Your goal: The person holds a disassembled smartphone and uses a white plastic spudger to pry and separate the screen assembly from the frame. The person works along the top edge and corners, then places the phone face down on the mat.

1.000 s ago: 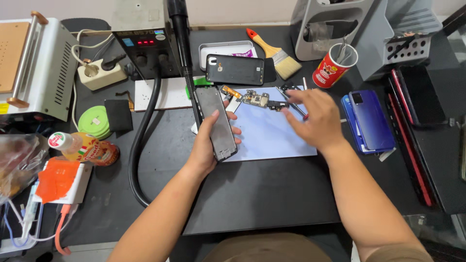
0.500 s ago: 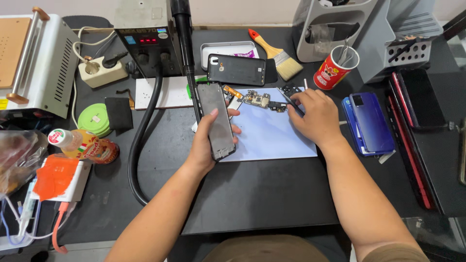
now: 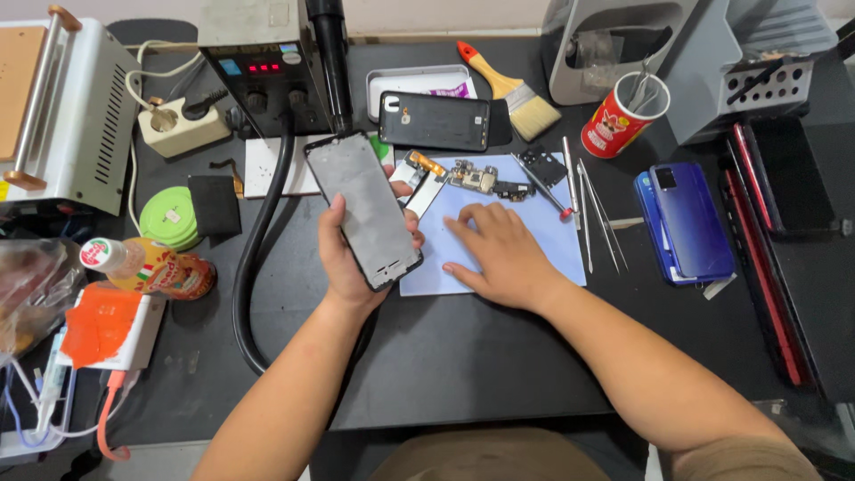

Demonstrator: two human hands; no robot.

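My left hand (image 3: pixel 352 258) grips a dark phone frame (image 3: pixel 363 207), held up over the desk with its long side pointing away from me. My right hand (image 3: pixel 499 254) lies flat, fingers spread, on a pale blue work mat (image 3: pixel 561 258). At the mat's far edge lie a small circuit board (image 3: pixel 474 177), a black cover piece (image 3: pixel 541 166) and a flex part with an orange strip (image 3: pixel 422 169). A red-handled screwdriver (image 3: pixel 545 190) and tweezers (image 3: pixel 595 214) lie to the right of my fingers.
A black phone back (image 3: pixel 435 119) rests behind the mat beside a paintbrush (image 3: pixel 508 80). A blue phone (image 3: pixel 688 221) lies right, a red cup (image 3: pixel 619 116) with tools behind it. A thick black hose (image 3: pixel 254 240) curves left; a heating station (image 3: pixel 258 62), power strip (image 3: pixel 174 125), bottle (image 3: pixel 147 267) stand around.
My right hand pulled back from the parts at the mat's far edge and now rests flat on the mat's middle. The left hand kept hold of the phone frame.
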